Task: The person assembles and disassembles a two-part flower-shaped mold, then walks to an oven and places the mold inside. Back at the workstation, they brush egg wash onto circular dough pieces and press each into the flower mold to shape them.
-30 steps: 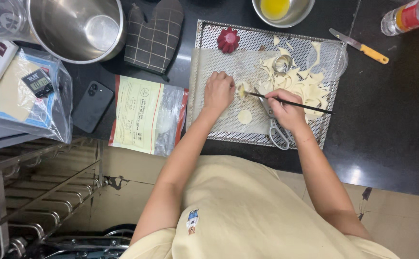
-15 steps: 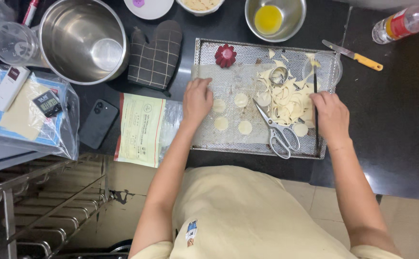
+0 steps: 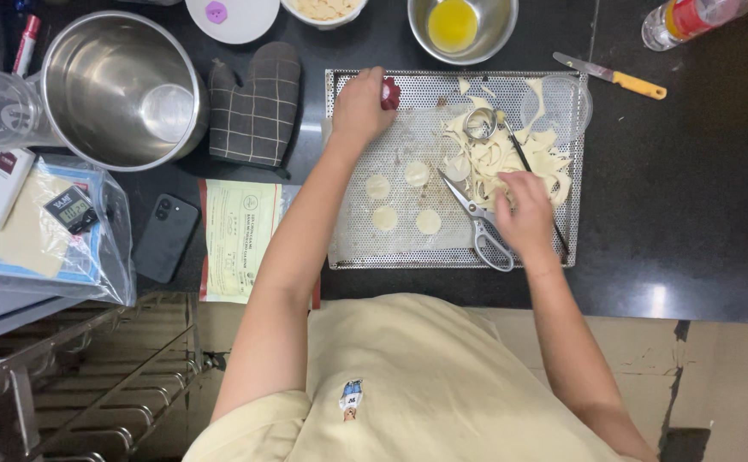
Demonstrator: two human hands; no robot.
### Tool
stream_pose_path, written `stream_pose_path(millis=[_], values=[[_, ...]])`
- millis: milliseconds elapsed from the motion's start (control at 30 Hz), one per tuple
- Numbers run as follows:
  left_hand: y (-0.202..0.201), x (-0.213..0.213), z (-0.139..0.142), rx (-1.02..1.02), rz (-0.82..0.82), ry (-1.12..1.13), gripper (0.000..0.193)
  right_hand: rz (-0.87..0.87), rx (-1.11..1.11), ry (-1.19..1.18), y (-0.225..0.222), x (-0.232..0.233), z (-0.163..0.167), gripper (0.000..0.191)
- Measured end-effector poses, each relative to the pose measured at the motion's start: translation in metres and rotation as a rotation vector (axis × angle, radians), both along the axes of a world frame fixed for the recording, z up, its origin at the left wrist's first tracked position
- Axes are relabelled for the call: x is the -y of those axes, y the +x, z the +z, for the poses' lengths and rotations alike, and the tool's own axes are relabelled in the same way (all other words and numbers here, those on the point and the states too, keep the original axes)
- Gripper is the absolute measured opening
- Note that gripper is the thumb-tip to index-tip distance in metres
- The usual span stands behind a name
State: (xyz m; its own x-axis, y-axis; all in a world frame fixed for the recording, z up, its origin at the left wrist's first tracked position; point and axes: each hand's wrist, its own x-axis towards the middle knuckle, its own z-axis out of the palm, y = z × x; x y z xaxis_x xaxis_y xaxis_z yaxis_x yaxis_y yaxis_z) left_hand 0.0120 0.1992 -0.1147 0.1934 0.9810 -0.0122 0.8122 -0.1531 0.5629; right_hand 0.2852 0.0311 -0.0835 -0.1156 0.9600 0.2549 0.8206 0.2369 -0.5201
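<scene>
on the perforated tray, left hand grips a red cutter; right hand clutches dough scraps.

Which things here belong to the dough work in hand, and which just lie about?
In use: perforated tray, dough rounds, dough scraps, red cutter, scissors, left hand, right hand.
Lying about: oven mitt, phone, steel pot, knife.

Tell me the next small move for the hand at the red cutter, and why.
Probably lift the red cutter clear: the left hand already grips it at the tray top edge, while the right hand rests on the dough scraps.
</scene>
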Motion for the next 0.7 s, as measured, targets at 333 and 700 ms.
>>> stream_pose_path(millis=[333,700], values=[[-0.008,0.012,0.0,0.113,-0.035,0.099,0.068,0.022,0.074,-0.314,-0.108,-0.051,0.001,0.041],[-0.007,0.011,-0.008,0.13,-0.08,0.141,0.059,0.038,-0.037,-0.492,-0.106,-0.059,-0.004,0.025]])
